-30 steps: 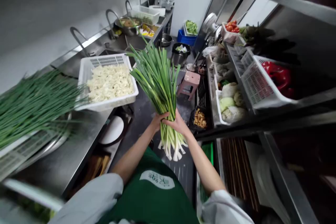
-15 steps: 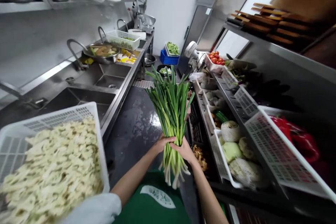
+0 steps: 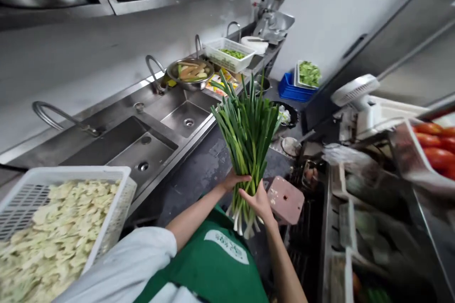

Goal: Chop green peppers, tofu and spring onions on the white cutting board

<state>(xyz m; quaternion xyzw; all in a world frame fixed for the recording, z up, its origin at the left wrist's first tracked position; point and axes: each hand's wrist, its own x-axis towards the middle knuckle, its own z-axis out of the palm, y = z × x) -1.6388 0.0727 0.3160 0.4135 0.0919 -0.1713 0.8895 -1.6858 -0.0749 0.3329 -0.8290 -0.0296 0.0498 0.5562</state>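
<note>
A thick bunch of long green scallions (image 3: 248, 132) stands upright before me, leaves up and white root ends down. My left hand (image 3: 233, 181) wraps round its pale stems from the left. From the right, my right hand (image 3: 259, 200) grips the same stems a little lower, thumb across the front. Both hands are closed, and the fingers behind the bunch are hidden. The white root ends hang in front of my green apron (image 3: 213, 274).
To the left are a steel double sink (image 3: 142, 151) and a white basket (image 3: 122, 173) of pale sliced vegetables. A pink stool (image 3: 286, 200) stands close on the right, beside a rack (image 3: 329, 227) of crates. A blue crate (image 3: 293, 89) sits on the floor ahead.
My view has turned right and moved forward along the aisle, bringing the pink stool and fan closer. Both hands still hold the scallions.
</note>
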